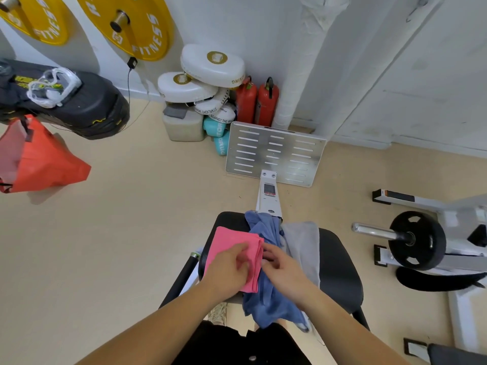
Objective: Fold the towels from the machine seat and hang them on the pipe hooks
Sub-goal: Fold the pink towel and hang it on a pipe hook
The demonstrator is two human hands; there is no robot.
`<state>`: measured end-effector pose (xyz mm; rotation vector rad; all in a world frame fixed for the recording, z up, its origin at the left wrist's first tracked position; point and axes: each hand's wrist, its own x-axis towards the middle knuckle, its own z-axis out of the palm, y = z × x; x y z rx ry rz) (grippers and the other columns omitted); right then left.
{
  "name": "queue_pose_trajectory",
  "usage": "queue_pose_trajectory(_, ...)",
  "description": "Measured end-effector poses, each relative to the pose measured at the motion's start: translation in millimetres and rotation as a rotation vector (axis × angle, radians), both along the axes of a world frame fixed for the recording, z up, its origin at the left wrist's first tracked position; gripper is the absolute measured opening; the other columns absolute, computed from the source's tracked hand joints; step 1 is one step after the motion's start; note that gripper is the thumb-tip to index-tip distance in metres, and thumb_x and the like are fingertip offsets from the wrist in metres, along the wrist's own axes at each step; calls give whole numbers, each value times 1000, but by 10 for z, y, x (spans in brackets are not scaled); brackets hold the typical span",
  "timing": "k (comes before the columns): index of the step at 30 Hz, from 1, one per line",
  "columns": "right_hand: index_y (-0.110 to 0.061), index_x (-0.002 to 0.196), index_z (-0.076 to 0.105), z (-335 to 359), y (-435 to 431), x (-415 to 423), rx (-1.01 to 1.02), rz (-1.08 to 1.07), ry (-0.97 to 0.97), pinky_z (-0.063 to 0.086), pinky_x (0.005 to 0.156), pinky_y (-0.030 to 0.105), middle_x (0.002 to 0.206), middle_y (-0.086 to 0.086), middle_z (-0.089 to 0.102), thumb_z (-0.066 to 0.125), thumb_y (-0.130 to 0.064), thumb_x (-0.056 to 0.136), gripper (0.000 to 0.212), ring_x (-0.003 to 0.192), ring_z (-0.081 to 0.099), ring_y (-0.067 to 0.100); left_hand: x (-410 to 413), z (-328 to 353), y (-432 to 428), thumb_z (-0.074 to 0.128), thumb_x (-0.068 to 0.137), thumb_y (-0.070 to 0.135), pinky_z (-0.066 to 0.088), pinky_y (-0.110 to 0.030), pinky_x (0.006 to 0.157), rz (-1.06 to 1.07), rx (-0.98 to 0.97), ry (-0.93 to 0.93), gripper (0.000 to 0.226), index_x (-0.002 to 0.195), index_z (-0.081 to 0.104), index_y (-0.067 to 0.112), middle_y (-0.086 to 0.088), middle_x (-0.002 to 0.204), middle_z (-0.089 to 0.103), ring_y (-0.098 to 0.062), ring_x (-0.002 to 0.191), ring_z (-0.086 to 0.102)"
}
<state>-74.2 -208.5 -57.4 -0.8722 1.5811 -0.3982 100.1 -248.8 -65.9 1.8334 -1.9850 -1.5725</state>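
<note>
A folded pink towel (230, 239) lies on the left part of the black machine seat (340, 270). My left hand (228, 270) rests flat on it, fingers pinching its right folded edge. My right hand (283, 267) meets that same edge from the right, fingers curled on the pink cloth, lying over a crumpled blue towel (266, 299) that drapes off the seat's front. A grey towel (303, 243) lies to the right of the blue one. A white wrapped pipe (303, 75) rises at the back wall; its hooks are not clearly visible.
The machine's metal footplate (274, 154) stands ahead of the seat. Two red fire extinguishers (257, 101) and white boxing pads (208, 75) sit by the wall. A barbell plate on a rack (416, 241) is at right, a black bag (66, 101) with an orange cloth at left.
</note>
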Motion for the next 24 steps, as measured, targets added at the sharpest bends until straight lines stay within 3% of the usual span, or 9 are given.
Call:
queue_pose_trajectory(3,-44,150,38,-15,-103,112,-52,145,163,52,100,31,131,-14,59,57,-36,98,57,113,62,8,303,-12,-18,53,97,25,49,-25,90,165,-122,-146,41,137,55,28,7,128,60,-11,106,62)
queue_pose_trajectory(6,-43,152,36,-103,-161,196,-42,316,336,48,102,34,136,-7,44,56,-50,93,63,123,52,16,490,-59,-84,57,90,32,54,-33,75,267,-84,-286,29,119,56,26,4,112,60,-16,91,63)
queue_pose_trajectory(9,-44,153,31,-181,-170,227,0,385,428,48,104,39,136,-3,37,59,-57,86,73,127,45,22,490,-89,-129,68,83,28,54,-32,73,340,86,-162,31,111,56,22,6,95,65,-12,83,63)
queue_pose_trajectory(12,-49,155,20,-211,-155,273,-2,495,521,48,102,39,137,1,31,60,-64,79,86,128,40,26,429,-101,-139,73,81,21,57,-34,76,471,227,-34,27,105,62,16,0,98,68,-14,86,65)
queue_pose_trajectory(18,-50,155,12,-210,-93,486,-52,637,764,50,95,41,146,5,28,49,-83,66,102,129,36,29,420,-72,-102,73,83,17,53,-30,71,516,261,61,23,101,60,11,-9,101,67,-17,81,61)
queue_pose_trajectory(21,-46,156,14,-202,-126,536,-55,635,754,48,98,42,148,6,27,50,-79,71,98,130,36,30,403,-32,-121,70,84,20,50,-24,68,418,188,37,19,99,60,16,-2,94,66,-12,78,59)
queue_pose_trajectory(24,-48,154,22,-199,-129,393,-88,481,576,52,94,36,142,-4,42,54,-64,81,82,123,48,20,374,19,-166,65,84,22,44,-17,60,291,22,-18,16,99,63,21,5,86,65,-7,72,57)
